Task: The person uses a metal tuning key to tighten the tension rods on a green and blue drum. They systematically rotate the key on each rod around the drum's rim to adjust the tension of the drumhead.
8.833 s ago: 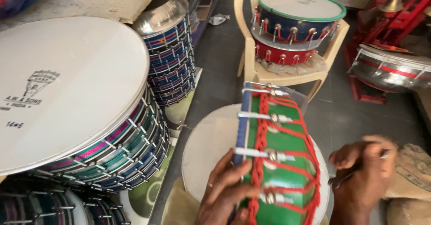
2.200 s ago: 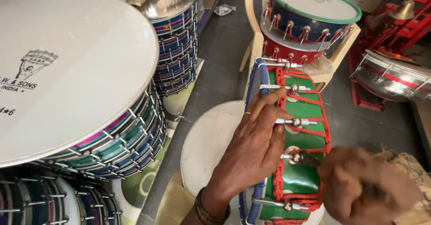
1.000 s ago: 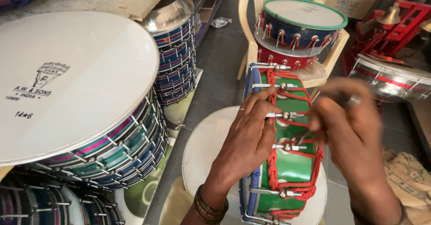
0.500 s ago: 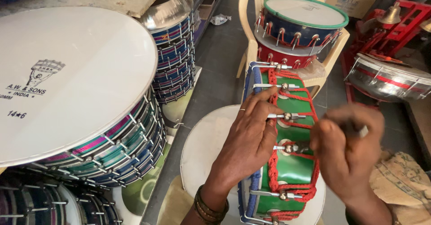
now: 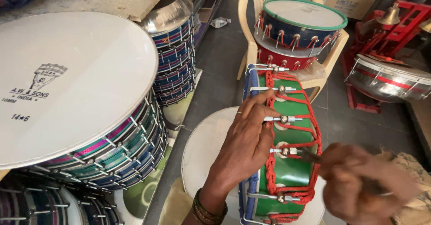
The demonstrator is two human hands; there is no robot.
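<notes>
Head view: tightening step on the green-shelled drum laced with red rope (image 5: 289,162), stood on edge on a white drumhead (image 5: 202,148). Left hand (image 5: 244,146) lies spread, steadying the shell. Right hand (image 5: 359,184), blurred, is clenched on a thin metal tool (image 5: 310,155) at a chrome tension lug (image 5: 283,151). Next needs steady turning, I'd judge.

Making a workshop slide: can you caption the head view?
Left hand steadies a green drum laced with red rope; blurred right hand works beside its metal rods.
</notes>
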